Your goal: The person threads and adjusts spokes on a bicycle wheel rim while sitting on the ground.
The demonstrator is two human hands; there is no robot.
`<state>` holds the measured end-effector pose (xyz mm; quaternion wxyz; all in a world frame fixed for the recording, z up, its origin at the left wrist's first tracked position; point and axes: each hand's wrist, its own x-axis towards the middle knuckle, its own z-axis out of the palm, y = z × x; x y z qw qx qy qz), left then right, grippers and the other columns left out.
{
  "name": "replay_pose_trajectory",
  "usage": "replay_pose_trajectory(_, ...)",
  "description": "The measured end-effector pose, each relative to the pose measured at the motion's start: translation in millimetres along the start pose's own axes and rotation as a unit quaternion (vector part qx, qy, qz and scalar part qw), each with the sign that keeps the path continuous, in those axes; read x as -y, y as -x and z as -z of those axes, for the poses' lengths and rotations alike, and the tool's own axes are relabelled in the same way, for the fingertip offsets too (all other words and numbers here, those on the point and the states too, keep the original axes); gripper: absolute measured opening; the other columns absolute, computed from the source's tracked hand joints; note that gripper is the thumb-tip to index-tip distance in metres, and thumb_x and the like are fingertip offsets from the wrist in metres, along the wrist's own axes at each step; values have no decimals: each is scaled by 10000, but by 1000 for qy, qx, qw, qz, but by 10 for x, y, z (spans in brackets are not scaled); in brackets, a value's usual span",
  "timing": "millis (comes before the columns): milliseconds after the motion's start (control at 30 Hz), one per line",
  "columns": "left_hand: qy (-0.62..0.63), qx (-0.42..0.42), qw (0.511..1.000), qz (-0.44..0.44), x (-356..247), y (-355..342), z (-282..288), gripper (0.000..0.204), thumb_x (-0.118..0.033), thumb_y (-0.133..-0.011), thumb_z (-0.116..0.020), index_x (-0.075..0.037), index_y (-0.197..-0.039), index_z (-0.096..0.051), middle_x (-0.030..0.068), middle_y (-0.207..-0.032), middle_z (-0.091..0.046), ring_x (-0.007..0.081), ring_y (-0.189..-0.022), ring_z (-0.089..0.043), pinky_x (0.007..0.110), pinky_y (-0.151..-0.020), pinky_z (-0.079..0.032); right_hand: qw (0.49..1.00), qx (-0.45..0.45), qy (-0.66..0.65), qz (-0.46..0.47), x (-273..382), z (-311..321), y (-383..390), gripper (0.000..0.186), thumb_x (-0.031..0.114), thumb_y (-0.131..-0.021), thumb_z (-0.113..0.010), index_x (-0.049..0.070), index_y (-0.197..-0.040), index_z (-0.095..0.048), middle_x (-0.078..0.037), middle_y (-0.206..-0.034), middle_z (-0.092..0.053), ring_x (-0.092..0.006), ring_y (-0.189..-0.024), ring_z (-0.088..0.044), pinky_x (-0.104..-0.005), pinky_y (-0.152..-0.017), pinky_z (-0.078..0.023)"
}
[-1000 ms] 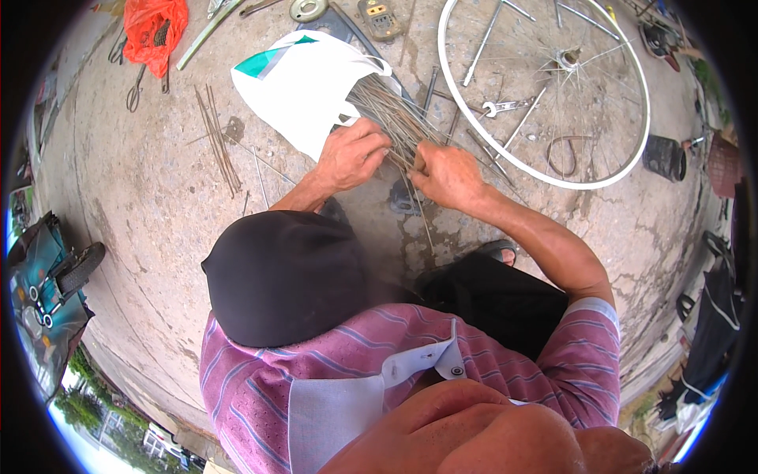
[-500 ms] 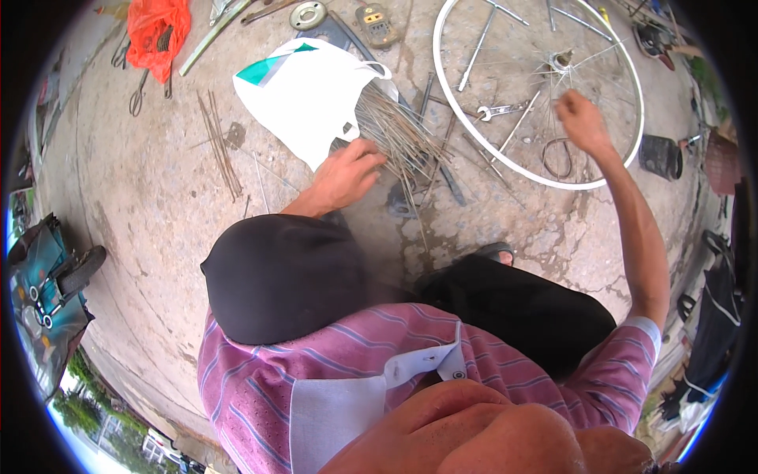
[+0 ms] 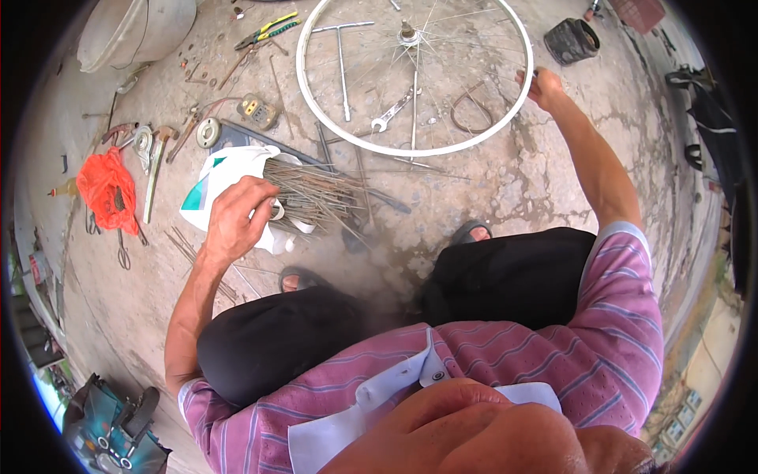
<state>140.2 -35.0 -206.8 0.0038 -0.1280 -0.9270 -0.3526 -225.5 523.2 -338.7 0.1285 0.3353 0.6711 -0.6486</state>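
A concrete floor (image 3: 553, 182) is seen from above, with the person's bent knees in dark trousers at the near edge. The left hand (image 3: 239, 217) is laid on a bundle of thin metal spokes (image 3: 316, 197), its fingers curled loosely over the bundle's near end; whether any spoke is pinched cannot be told. The bundle's long axis runs left to right across the floor, with one end tucked in a white plastic bag (image 3: 213, 178) at the left and the loose ends fanned out and pointing right, toward the middle of the floor. The right hand (image 3: 541, 85) is stretched out to the far right and is closed on the rim of a white bicycle wheel (image 3: 410, 150), which is lying flat on the far part of the floor. A spanner (image 3: 392, 112) and a T-shaped wrench (image 3: 341, 55) are seen inside the wheel. Pliers (image 3: 267, 28) and a pale tub (image 3: 134, 31) are placed near the far left corner, and an orange bag (image 3: 106, 186) is set by the left edge.
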Motion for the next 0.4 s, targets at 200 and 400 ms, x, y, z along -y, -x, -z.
replay_pose_trajectory(200,-75,106,983,-132,-335,-782,241,175,-11,-859,-689,-33,-1033,-687,122,-953,-675,349,-865,-672,431,-755,-539,983,96,-81,135,483,-100,-161,359,206,-1082,-375,-75,-1231,-540,-204,-989,-702,-201,-648,-604,-332,-529,-521)
replay_pose_trajectory(400,-129,136,976,-111,-317,-1359,331,162,-118,-914,-665,-63,-1065,-685,121,-951,-655,353,-874,-666,454,-759,-534,957,191,-109,190,1346,-659,97,269,333,-943,-689,96,-1067,-659,-148,-888,-727,-259,-708,-692,-376,-601,-556)
